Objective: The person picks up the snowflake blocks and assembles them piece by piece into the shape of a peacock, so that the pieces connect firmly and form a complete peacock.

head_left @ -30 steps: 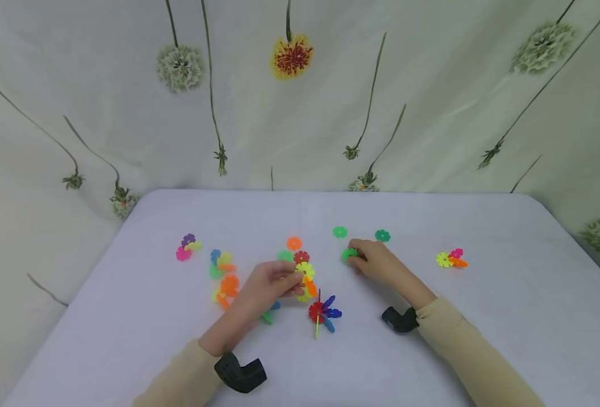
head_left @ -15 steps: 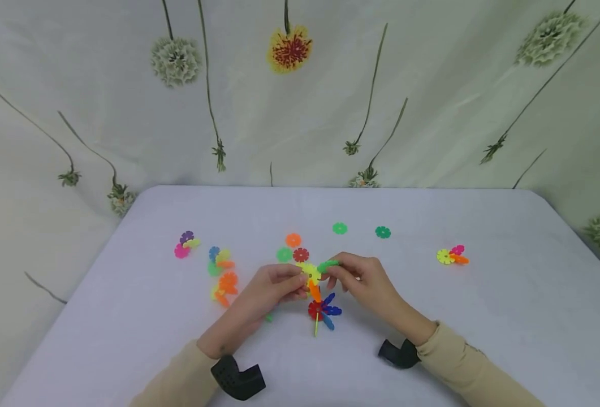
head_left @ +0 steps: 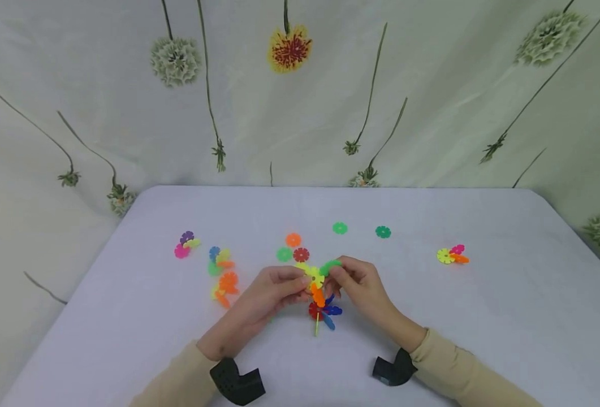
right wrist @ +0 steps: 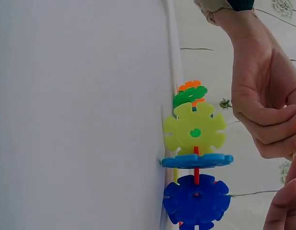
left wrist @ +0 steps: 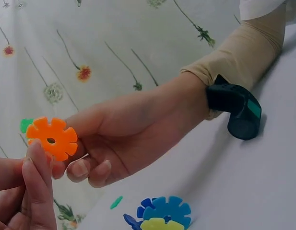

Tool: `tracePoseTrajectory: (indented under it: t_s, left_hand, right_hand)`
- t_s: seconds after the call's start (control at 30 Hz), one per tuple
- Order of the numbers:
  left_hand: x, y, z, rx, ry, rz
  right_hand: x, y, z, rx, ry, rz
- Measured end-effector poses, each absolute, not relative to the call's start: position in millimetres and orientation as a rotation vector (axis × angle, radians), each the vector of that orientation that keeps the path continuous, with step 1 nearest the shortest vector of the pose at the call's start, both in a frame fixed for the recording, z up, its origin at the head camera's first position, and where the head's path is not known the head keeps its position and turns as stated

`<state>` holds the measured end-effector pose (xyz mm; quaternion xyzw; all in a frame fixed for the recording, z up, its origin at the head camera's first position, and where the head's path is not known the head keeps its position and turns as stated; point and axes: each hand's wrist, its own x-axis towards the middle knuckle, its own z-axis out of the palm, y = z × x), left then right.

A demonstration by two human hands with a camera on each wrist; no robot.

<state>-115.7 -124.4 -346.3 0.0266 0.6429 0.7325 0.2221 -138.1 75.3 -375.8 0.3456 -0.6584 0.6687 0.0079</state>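
Note:
Over the middle of the table, my left hand (head_left: pixel 274 294) pinches joined flower-shaped plastic discs: a yellow disc (head_left: pixel 316 276) and an orange disc (head_left: pixel 318 296) below it. The orange disc (left wrist: pixel 54 136) faces the left wrist camera, its slotted rim and centre hole showing. My right hand (head_left: pixel 361 285) pinches a green disc (head_left: pixel 328 267) between thumb and fingers. It meets the yellow disc's upper right edge; whether the slots interlock I cannot tell. Just beneath both hands stands a joined cluster of red and blue discs (head_left: pixel 330 311).
Loose orange (head_left: pixel 293 240), light green (head_left: pixel 284 254) and red discs (head_left: pixel 301 255) lie behind my hands. Two green discs (head_left: pixel 340 228) sit farther back. Joined clusters stand at left (head_left: pixel 223 288) and a yellow, pink and orange cluster (head_left: pixel 447 256) at right.
My right hand has lifted the green disc off the table and brought it left to the yellow disc. My left hand has shifted its joined discs slightly right.

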Motion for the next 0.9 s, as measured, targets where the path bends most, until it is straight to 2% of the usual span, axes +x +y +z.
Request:
tracePoseTrajectory:
  t_s: [0.17, 0.67, 0.77, 0.9]
  left_hand:
    - [-114, -123, -344, 0.08, 1.782, 2.02]
    - [-115, -132, -355, 0.151, 1.727, 1.989]
    - [-118, -132, -357, 0.159, 1.786, 1.99]
    - [-123, -131, -356, 0.189, 2.003, 1.906]
  right_hand:
    - [-133, 74, -377, 1.093, -2.132, 1.998]
    - [-135, 80, -371, 1.336, -2.459, 1.344]
    - [-141, 84, -366, 1.365, -2.577, 1.114]
    - [-169, 105, -361, 1.402, -2.782, 1.31]
